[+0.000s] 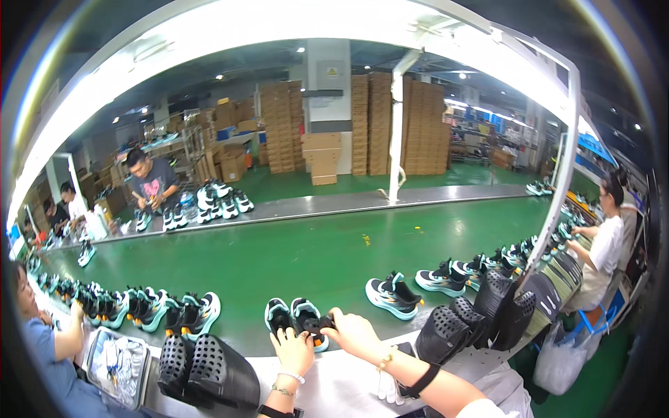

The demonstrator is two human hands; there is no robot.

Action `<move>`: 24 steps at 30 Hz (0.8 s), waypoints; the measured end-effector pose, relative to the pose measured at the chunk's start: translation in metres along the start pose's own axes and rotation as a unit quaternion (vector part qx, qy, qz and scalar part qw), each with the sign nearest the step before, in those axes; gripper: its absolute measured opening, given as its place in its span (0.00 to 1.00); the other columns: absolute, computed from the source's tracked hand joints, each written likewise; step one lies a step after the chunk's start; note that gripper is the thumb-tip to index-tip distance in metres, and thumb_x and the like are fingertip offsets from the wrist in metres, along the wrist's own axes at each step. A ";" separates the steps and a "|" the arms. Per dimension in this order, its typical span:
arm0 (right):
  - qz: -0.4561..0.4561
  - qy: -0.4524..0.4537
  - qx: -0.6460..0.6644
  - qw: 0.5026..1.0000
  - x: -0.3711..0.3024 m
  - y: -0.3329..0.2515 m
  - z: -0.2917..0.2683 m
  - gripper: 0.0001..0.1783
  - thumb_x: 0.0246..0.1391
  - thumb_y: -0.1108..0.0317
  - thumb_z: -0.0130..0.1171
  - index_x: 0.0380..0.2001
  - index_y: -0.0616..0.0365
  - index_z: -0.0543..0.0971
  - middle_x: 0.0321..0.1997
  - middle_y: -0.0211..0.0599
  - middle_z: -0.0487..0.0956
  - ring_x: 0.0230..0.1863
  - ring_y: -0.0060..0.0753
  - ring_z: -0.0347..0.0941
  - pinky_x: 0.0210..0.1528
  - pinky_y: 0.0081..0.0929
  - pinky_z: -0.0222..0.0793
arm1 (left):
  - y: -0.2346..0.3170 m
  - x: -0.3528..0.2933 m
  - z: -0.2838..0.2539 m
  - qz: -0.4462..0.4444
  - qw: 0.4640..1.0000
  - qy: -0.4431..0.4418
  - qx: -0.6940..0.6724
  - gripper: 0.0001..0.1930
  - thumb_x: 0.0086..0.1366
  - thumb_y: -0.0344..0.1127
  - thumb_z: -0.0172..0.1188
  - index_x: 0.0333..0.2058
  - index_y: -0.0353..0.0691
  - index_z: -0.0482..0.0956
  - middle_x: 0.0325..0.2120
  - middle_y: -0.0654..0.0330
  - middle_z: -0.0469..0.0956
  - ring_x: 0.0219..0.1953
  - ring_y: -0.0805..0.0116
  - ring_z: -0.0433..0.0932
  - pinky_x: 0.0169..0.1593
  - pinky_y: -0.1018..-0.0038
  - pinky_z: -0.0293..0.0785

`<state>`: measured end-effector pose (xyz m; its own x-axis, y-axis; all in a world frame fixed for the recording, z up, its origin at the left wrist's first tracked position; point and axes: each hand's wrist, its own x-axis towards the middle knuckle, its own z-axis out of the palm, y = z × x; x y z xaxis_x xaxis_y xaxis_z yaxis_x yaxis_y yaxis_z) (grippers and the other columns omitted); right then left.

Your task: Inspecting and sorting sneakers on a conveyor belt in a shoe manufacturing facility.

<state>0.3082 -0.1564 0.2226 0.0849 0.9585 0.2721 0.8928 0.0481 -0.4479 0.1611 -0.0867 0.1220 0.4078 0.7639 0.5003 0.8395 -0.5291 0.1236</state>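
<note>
Two black sneakers with pale turquoise soles stand side by side in front of me, the left sneaker [278, 315] and the right sneaker [304, 311]. My left hand [294, 354] reaches up to the near end of the right sneaker, its fingers bent against it. From the right, my right hand [350, 331] pinches a small dark piece [317, 325] over that same sneaker. Whether this piece is lace, tongue or something loose cannot be made out. Another sneaker [393, 295] stands apart to the right of my hands.
Rows of sneakers [201, 315] line the green conveyor belt [293, 244] on both sides. Black perforated holders [221, 369] stand at left, more holders [446, 334] at right. A clear tray [115, 366] sits far left. Co-workers sit at both sides and across; a white post [568, 139] rises right.
</note>
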 end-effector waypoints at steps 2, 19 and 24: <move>-0.017 -0.029 -0.061 0.998 0.023 -0.011 0.015 0.24 0.51 0.52 0.59 0.39 0.63 0.70 0.28 0.48 0.78 0.33 0.47 0.77 0.34 0.39 0.72 | -0.010 -0.008 0.008 -0.031 0.997 -0.032 -0.065 0.13 0.61 0.45 0.50 0.39 0.52 0.81 0.40 0.59 0.72 0.51 0.55 0.66 0.57 0.54 0.59; 0.025 -0.011 -0.183 0.983 0.088 -0.010 0.147 0.08 0.48 0.67 0.55 0.23 0.56 0.81 0.29 0.42 0.81 0.33 0.38 0.80 0.33 0.34 0.75 | -0.039 -0.023 0.016 -0.029 0.982 -0.093 -0.161 0.21 0.53 0.46 0.60 0.45 0.42 0.78 0.54 0.55 0.67 0.60 0.47 0.57 0.62 0.57 0.55; 0.200 -0.036 -0.083 0.976 0.100 -0.007 0.158 0.09 0.47 0.65 0.55 0.27 0.57 0.82 0.32 0.44 0.81 0.37 0.42 0.80 0.38 0.35 0.76 | -0.040 -0.024 0.014 -0.008 0.975 -0.096 -0.198 0.21 0.51 0.41 0.62 0.43 0.36 0.77 0.52 0.52 0.68 0.60 0.46 0.57 0.62 0.60 0.57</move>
<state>0.2410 -0.0163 0.1183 0.4147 0.9091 0.0406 0.8550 -0.3740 -0.3594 0.1230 -0.0787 0.0934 0.4880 0.8081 0.3299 0.6567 -0.5889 0.4711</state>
